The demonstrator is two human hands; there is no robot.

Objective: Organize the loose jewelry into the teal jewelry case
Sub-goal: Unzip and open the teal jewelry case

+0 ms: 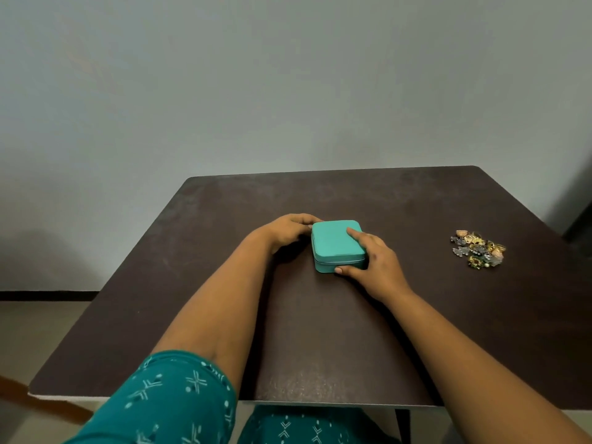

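Two bare forearms reach over the dark table (198, 283) to one closed teal jewelry case (336, 243) at its middle. The right hand (374, 264) grips its near right corner, forefinger on the lid; the left hand (288, 232) curls against its far left edge. One heap of loose jewelry (479, 249) lies well apart to the right.

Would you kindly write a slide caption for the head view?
Both hands, left hand and right hand, hold the closed teal jewelry case; loose jewelry lies apart on the table.
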